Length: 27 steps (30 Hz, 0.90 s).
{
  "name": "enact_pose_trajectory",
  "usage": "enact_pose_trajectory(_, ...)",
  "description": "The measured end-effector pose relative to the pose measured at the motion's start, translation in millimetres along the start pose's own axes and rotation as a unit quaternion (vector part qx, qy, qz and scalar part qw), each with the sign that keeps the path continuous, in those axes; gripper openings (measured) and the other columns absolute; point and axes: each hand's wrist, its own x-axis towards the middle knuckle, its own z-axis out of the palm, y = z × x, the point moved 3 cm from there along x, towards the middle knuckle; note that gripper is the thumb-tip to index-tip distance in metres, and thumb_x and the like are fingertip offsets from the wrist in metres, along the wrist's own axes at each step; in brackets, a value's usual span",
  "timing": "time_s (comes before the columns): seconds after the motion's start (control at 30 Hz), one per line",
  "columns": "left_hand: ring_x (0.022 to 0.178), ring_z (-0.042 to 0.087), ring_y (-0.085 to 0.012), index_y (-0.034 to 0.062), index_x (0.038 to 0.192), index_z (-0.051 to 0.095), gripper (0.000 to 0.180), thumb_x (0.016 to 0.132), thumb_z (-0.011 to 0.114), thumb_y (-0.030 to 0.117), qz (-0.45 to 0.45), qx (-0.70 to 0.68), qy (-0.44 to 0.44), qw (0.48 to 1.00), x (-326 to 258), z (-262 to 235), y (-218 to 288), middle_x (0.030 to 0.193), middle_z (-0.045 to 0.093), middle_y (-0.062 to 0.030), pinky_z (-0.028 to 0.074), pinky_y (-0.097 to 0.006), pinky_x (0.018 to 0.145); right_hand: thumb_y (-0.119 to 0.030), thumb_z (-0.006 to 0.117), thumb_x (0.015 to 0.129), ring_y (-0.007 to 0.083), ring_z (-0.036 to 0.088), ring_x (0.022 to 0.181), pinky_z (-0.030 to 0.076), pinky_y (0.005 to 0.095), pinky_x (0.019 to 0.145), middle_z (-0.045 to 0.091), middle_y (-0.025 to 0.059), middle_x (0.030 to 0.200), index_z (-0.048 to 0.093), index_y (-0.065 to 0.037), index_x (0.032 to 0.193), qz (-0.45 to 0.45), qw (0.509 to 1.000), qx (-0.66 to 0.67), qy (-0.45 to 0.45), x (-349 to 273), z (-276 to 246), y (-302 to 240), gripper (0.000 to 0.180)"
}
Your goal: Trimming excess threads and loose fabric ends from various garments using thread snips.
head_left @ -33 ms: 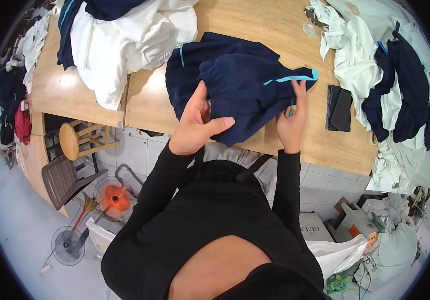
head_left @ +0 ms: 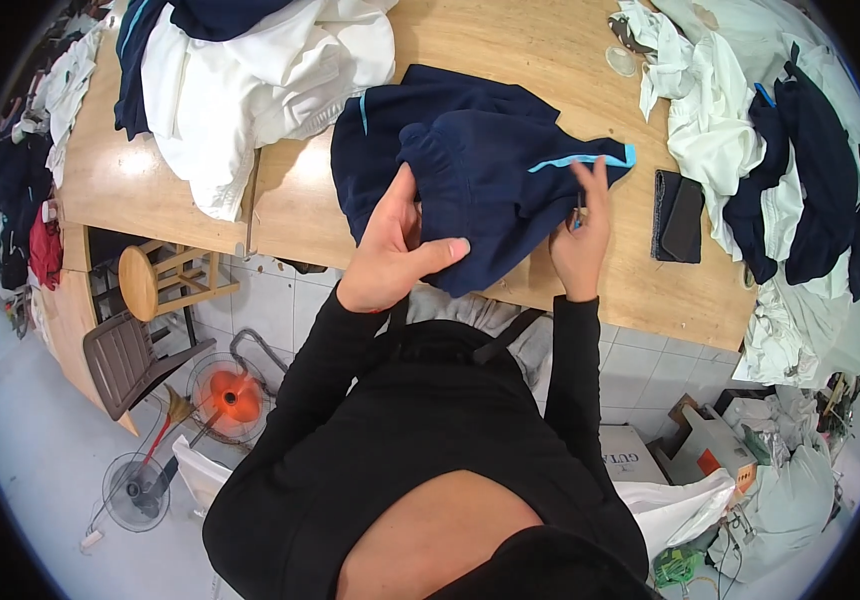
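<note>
item: navy garment point(head_left: 480, 180) lay bunched at the near edge of the table point(head_left: 510, 50) | left hand point(head_left: 395, 250) gripped its lower fold, thumb on top | right hand point(head_left: 580, 235) pinched the hem below the light-blue stripe point(head_left: 575, 160) | advice: the cloth was best kept taut and flat between both hands.

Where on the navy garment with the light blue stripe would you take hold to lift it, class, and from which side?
Grip the navy garment at its near folded edge, coming from the table's front. That edge overhangs the front there and both hands, left hand and right hand, already meet it, whereas the far side lies flat.
</note>
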Motion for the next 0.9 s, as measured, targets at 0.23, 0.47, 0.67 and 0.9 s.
enact_pose_trajectory(0.23,0.138,0.063,-0.0272,-0.0064,0.161,0.038,0.085,0.083,0.073,-0.014,0.07,0.009,0.11,0.991,-10,-43,23,0.153,0.06,-0.0187,0.051,-0.042,0.119,0.013,0.067,0.089,0.0085,0.056,0.081,0.045,0.0241,0.073,0.067,0.0023,0.093,0.077,-0.001,0.113,0.127,0.987,0.095,-0.019,-14,-27,9,0.03)
enact_pose_trajectory(0.47,0.123,0.073,-0.0265,-0.0078,0.153,0.048,0.076,0.08,0.068,0.0,0.066,-0.02,0.158,0.985,-12,-100,12,0.136,0.07,-0.0182,0.057,-0.038,0.111,0.016,0.067,0.075,0.0129,0.052,0.066,0.04,0.0268,0.06,0.067,0.0056,0.095,0.071,-0.003,0.093,0.015,1.0,-0.009,0.008,-17,-42,-39,0.027)
enact_pose_trajectory(0.67,0.132,0.067,-0.0253,-0.0069,0.159,0.042,0.085,0.079,0.07,-0.01,0.029,-0.043,0.114,0.992,-5,-98,6,0.145,0.065,-0.0156,0.053,-0.038,0.116,0.019,0.065,0.073,0.0112,0.052,0.066,0.039,0.0265,0.06,0.068,0.0051,0.096,0.071,-0.004,0.094,0.028,0.998,-0.033,0.048,-19,-58,-39,0.032)
enact_pose_trajectory(0.9,0.132,0.064,-0.0245,-0.0099,0.148,0.058,0.065,0.088,0.083,0.0,0.129,0.31,-0.142,0.931,26,24,22,0.143,0.068,-0.0153,0.048,-0.036,0.113,0.018,0.062,0.081,0.0148,0.064,0.092,0.044,0.0242,0.07,0.07,0.0073,0.106,0.07,0.0,0.102,-0.032,0.932,-0.078,0.352,8,-127,-63,0.029)
